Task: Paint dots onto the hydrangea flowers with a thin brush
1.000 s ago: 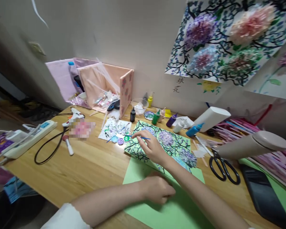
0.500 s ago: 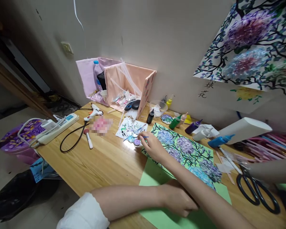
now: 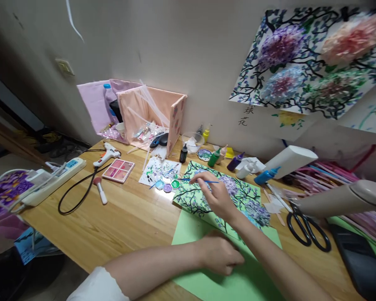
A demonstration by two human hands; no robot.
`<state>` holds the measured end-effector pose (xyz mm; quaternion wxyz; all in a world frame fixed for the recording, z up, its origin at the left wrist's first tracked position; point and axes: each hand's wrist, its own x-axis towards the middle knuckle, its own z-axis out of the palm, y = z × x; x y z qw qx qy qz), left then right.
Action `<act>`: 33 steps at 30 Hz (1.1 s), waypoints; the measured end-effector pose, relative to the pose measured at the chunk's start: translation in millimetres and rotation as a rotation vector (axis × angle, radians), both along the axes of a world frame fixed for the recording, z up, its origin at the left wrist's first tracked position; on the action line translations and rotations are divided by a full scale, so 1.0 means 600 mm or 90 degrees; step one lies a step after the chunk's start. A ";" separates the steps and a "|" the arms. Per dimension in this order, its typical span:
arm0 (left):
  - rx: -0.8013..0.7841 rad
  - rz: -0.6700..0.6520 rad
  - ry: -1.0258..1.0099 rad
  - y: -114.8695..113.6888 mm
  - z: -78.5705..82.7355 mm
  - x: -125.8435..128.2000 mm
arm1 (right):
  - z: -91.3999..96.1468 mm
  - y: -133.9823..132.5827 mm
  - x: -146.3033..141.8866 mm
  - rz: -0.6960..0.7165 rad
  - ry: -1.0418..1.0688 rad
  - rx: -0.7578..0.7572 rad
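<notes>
My right hand (image 3: 218,194) pinches a thin blue paintbrush (image 3: 209,181). The brush's tip points left, at the green well of a small paint palette (image 3: 166,179) that also has blue and purple wells. Beneath this hand lies a green painted sheet (image 3: 194,196) covered with dark branches, small leaves and blue and purple flower heads. My left hand (image 3: 221,254) rests closed on a plain green sheet (image 3: 188,234), close to the right forearm, its fingertips curled out of sight. Under the palette is a paint-spotted white paper (image 3: 147,173).
Paint bottles, among them a green one (image 3: 214,157) and a blue one (image 3: 266,176), line the back. Scissors (image 3: 307,228), a phone (image 3: 360,259) and a grey bottle (image 3: 341,198) lie right. A glue gun (image 3: 107,154), makeup brush (image 3: 100,191) and power strip (image 3: 54,184) are left.
The view has swung to the right, so things appear further left. My right hand has moved the brush from the purple well to the green one. My left hand stays closed on the sheet.
</notes>
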<state>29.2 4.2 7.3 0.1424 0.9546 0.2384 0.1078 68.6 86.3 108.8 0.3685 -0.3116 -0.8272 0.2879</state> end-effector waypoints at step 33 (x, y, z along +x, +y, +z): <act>0.026 0.054 -0.312 0.000 -0.009 0.000 | -0.072 0.071 0.281 -0.390 -0.020 0.037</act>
